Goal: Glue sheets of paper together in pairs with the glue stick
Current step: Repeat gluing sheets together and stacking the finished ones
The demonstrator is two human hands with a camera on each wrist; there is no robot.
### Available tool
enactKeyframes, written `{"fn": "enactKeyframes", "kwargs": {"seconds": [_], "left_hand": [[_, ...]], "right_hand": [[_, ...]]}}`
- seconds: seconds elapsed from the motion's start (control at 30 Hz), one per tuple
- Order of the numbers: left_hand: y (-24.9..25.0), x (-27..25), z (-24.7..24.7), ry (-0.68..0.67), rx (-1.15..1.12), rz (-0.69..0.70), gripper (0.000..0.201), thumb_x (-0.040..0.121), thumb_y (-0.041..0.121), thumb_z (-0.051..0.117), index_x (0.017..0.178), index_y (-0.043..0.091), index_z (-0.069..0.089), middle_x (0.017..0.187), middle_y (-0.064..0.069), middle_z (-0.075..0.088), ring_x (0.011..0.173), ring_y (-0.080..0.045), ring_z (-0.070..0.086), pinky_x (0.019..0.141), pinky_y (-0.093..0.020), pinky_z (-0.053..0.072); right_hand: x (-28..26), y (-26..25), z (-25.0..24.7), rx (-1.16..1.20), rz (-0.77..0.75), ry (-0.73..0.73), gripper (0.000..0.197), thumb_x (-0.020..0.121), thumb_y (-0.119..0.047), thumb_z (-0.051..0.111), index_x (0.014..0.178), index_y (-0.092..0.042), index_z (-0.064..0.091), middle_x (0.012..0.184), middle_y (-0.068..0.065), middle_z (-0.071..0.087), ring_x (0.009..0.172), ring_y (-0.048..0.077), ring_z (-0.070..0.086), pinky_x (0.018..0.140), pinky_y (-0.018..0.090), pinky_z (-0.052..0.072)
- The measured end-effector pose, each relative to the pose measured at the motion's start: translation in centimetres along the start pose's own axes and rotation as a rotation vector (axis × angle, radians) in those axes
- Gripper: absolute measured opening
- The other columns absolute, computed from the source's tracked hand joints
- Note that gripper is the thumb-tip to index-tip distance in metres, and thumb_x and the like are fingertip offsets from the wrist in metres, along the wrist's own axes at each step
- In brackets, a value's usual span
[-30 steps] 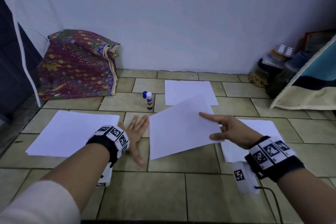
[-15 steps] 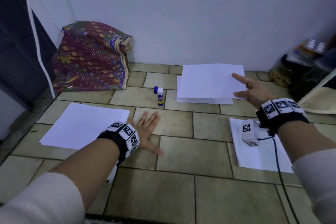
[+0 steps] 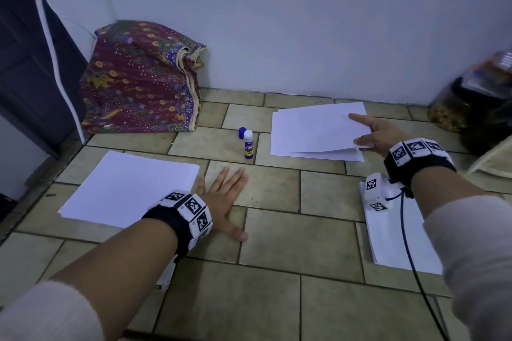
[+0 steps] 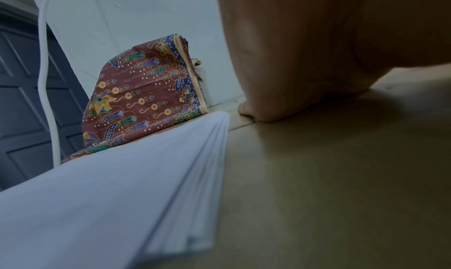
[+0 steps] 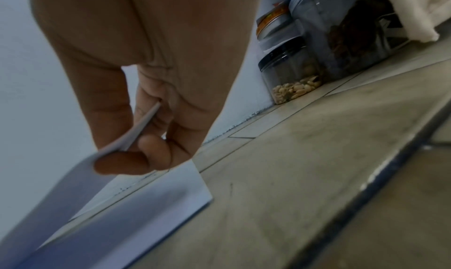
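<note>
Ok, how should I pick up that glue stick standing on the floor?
Pinch the glue stick round its middle, coming from above or the near side. It stands upright, open, so avoid its white tip. Its blue cap sits just behind.

A white sheet is held slightly lifted over a second sheet at upper right. A white glue stick is stood upright at centre, its blue cap just behind. Paper stacks are seen at left and lower right.
</note>
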State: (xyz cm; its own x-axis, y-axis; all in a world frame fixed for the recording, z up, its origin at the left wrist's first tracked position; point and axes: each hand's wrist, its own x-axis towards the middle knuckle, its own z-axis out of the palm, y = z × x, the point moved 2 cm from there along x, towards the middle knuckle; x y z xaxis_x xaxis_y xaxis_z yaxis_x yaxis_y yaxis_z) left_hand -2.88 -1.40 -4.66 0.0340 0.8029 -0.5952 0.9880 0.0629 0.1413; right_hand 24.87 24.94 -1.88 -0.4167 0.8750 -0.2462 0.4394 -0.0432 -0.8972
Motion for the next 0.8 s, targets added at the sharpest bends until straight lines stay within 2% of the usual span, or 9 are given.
{"fn": "enactKeyframes", "kwargs": {"seconds": [0.1,0.23,0.3,0.37,0.43,0.6,0.7,0.73,0.8], "left_hand": [[0.3,-0.2,-0.2,0.004,-0.01,0.0,0.132,0.069,0.07,0.067,0.147,0.023,-0.028,0.149,0.011,-0.039,0.138,-0.019,-0.036,0.111,-0.062,-0.013],[0.4,-0.3,-0.3,-0.005,-0.007,-0.008,0.131,0.07,0.069,0.067,0.147,0.023,-0.028,0.149,0.011,-0.039,0.138,-0.019,-0.037,0.111,-0.063,-0.014],[0.5,-0.4,-0.3,-0.009,0.0,-0.012,0.131,0.069,0.07,0.067,0.147,0.023,-0.028,0.149,0.011,-0.039,0.138,-0.019,-0.037,0.111,-0.062,-0.014],[0.4,-0.3,-0.3,-0.013,0.002,-0.018,0.131,0.069,0.069,0.067,0.146,0.023,-0.029,0.149,0.011,-0.04,0.138,-0.019,-0.037,0.11,-0.062,-0.014],[0.4,-0.3,-0.2,-0.011,-0.001,-0.017,0.131,0.069,0.07,0.067,0.146,0.023,-0.029,0.149,0.011,-0.04,0.138,-0.019,-0.037,0.11,-0.062,-0.014],[0.1,0.0,0.1,-0.002,0.002,-0.012,0.133,0.066,0.074,0.066,0.146,0.024,-0.029,0.141,0.016,-0.044,0.137,-0.017,-0.038,0.109,-0.061,-0.015],[-0.2,0.3,0.2,-0.015,0.01,-0.008,0.144,0.045,0.089,0.052,0.145,0.025,-0.03,0.147,0.014,-0.042,0.132,-0.013,-0.041,0.108,-0.061,-0.016],[-0.2,0.3,0.2,-0.017,0.009,-0.006,0.144,0.041,0.089,0.048,0.145,0.026,-0.03,0.147,0.013,-0.042,0.131,-0.012,-0.041,0.108,-0.061,-0.016],[-0.3,0.4,0.2,-0.02,0.001,-0.002,0.142,0.042,0.086,0.047,0.145,0.026,-0.03,0.144,0.015,-0.043,0.131,-0.012,-0.041,0.108,-0.061,-0.016]], "right_hand": [[0.1,0.4,0.2,0.096,0.023,0.008,0.066,0.085,0.018,0.051,0.14,-0.018,0.044,0.122,0.001,0.05,0.094,0.016,0.055,0.07,0.021,0.052],[0.1,0.6,0.5,0.249,0.031,-0.003,0.066,0.085,0.02,0.046,0.14,-0.017,0.044,0.11,-0.004,0.056,0.092,0.014,0.056,0.069,0.02,0.054],[0.2,0.7,0.8,0.228,0.047,-0.016,0.066,0.085,0.019,0.048,0.141,-0.016,0.044,0.116,0.0,0.055,0.094,0.016,0.055,0.074,0.024,0.053],[0.4,0.8,1.1,0.161,0.065,-0.022,0.066,0.084,0.019,0.05,0.14,-0.017,0.045,0.132,0.009,0.047,0.104,0.023,0.052,0.076,0.028,0.051],[0.5,0.8,1.2,0.047,0.07,-0.003,0.068,0.083,0.018,0.053,0.139,-0.019,0.046,0.142,0.011,0.038,0.114,0.029,0.048,0.079,0.031,0.049],[0.7,-0.1,1.1,-0.452,0.042,0.012,0.069,0.082,0.004,0.065,0.142,-0.022,0.041,0.148,0.009,0.035,0.132,0.028,0.038,0.105,0.032,0.033],[0.7,-0.3,1.5,-0.576,0.043,0.008,0.071,0.083,-0.001,0.066,0.145,-0.02,0.037,0.15,0.007,0.033,0.136,0.026,0.033,0.108,0.032,0.028],[0.7,-0.2,1.6,-0.601,0.045,0.013,0.072,0.082,-0.002,0.067,0.145,-0.02,0.037,0.151,0.007,0.033,0.136,0.026,0.033,0.108,0.032,0.028],[0.7,-0.1,1.8,-0.626,0.053,0.021,0.072,0.082,-0.003,0.067,0.145,-0.021,0.036,0.151,0.007,0.033,0.136,0.026,0.033,0.108,0.033,0.029]]}}
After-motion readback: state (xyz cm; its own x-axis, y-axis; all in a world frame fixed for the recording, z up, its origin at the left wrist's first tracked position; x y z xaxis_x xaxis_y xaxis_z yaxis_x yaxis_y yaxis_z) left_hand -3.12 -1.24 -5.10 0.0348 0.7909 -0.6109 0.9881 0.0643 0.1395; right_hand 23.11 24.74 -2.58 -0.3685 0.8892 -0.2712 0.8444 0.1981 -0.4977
